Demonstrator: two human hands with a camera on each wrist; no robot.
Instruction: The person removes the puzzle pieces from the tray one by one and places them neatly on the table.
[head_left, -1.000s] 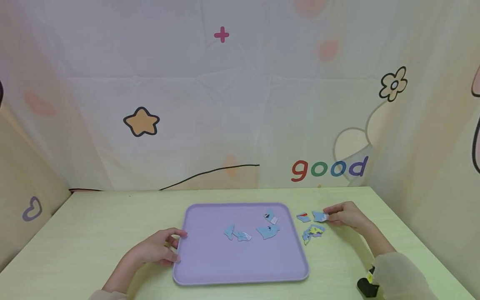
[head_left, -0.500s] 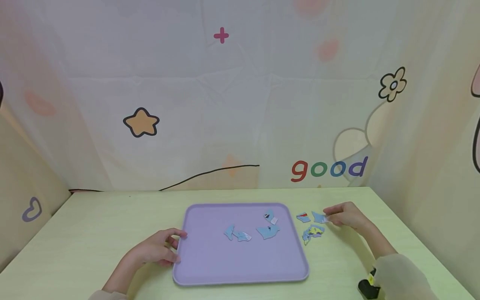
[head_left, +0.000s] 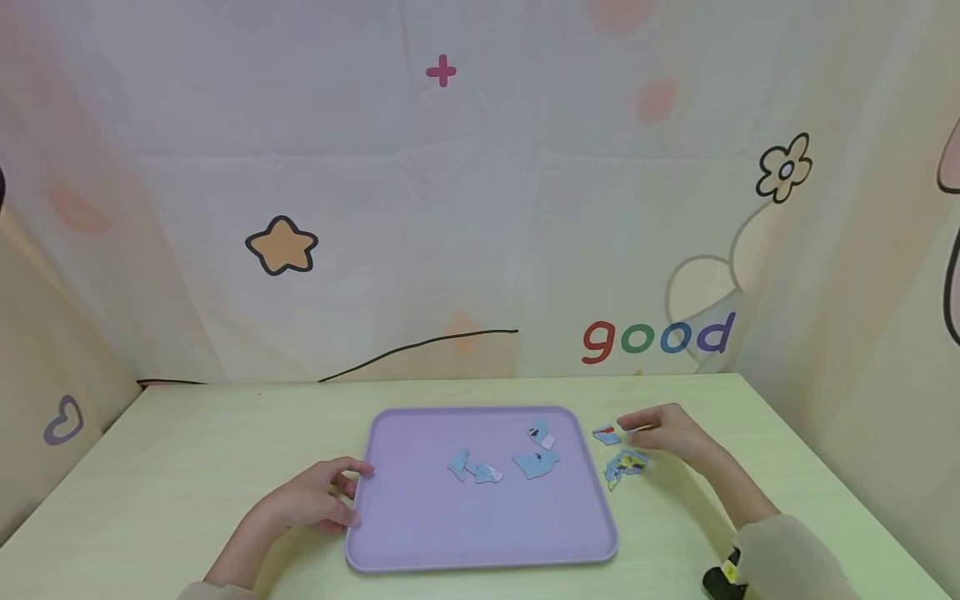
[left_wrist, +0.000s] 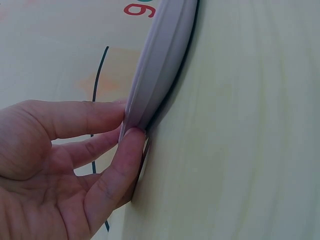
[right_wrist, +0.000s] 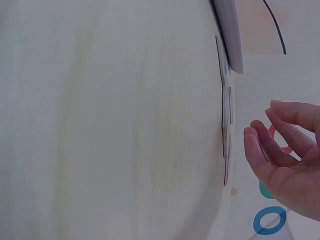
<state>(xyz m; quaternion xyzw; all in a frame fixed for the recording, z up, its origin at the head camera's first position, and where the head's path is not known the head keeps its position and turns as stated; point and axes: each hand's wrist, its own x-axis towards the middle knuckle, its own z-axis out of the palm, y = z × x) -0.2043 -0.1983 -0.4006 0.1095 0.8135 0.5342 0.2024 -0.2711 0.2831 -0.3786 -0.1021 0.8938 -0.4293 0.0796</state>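
My left hand (head_left: 315, 496) grips the left rim of a lilac tray (head_left: 480, 533); in the left wrist view its thumb and index finger touch the tray edge (left_wrist: 162, 60). Several light-blue puzzle pieces (head_left: 534, 464) with jagged edges lie on the tray. To the right of the tray, my right hand (head_left: 671, 433) is over the table, fingers loosely bent. In the right wrist view, thumb and fingers are apart with nothing visible between them. Beside them, flat pieces (right_wrist: 224, 110) show edge-on on the table. The right hand mostly covers one blue piece in the head view.
On the table right of the tray are a piece with a red patch (head_left: 606, 434) and a yellow-and-blue group of pieces (head_left: 627, 463). A black object with a yellow mark (head_left: 723, 582) shows by the right sleeve. A printed curtain (head_left: 375, 208) stands behind the table (head_left: 225, 433).
My right hand has moved left, over the blue piece at its fingertips, which was plainly visible before and is now mostly hidden. The left hand, tray and pieces on it stay put.
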